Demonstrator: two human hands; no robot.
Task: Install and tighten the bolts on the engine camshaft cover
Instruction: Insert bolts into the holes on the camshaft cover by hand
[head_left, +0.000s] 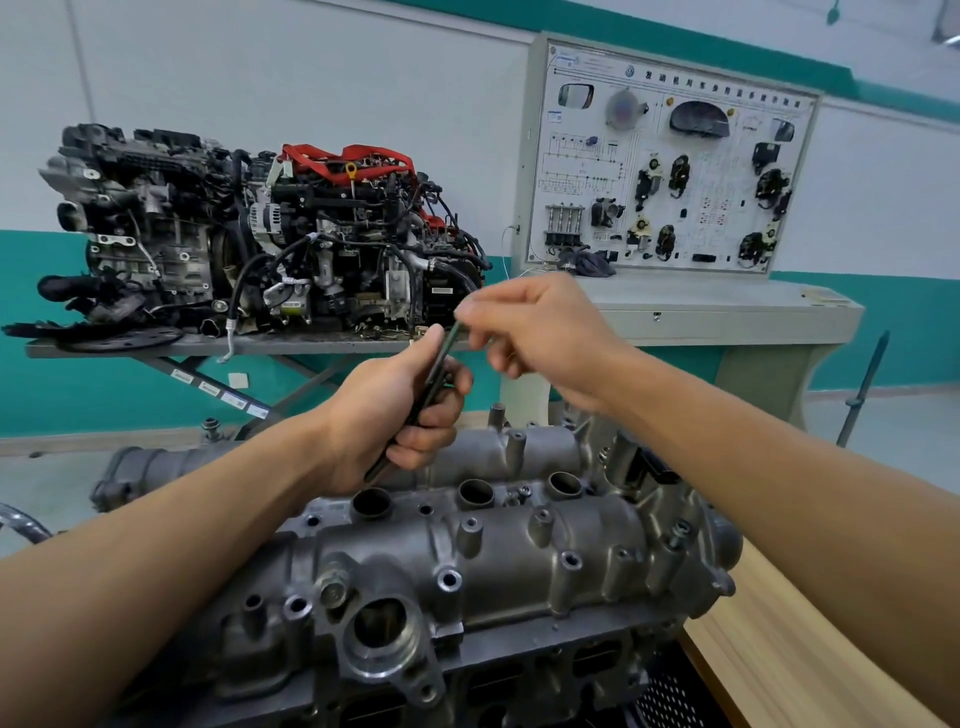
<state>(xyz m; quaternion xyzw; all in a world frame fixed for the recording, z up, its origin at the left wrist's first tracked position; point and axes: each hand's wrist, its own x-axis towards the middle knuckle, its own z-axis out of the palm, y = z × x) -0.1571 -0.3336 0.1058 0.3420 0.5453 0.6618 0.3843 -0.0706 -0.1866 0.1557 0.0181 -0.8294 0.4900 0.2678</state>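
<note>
Above the camshaft cover (519, 551), hands (384, 415) (545, 338) partly hide a thin tool (440, 358).

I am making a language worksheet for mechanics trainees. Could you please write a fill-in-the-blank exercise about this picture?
1. The left hand grips the thin dark tool above the grey camshaft ____.
2. The right hand pinches the tool's ____ end.
3. The straps on the engine in the background are ____.
Missing words: cover; upper; red.
</note>
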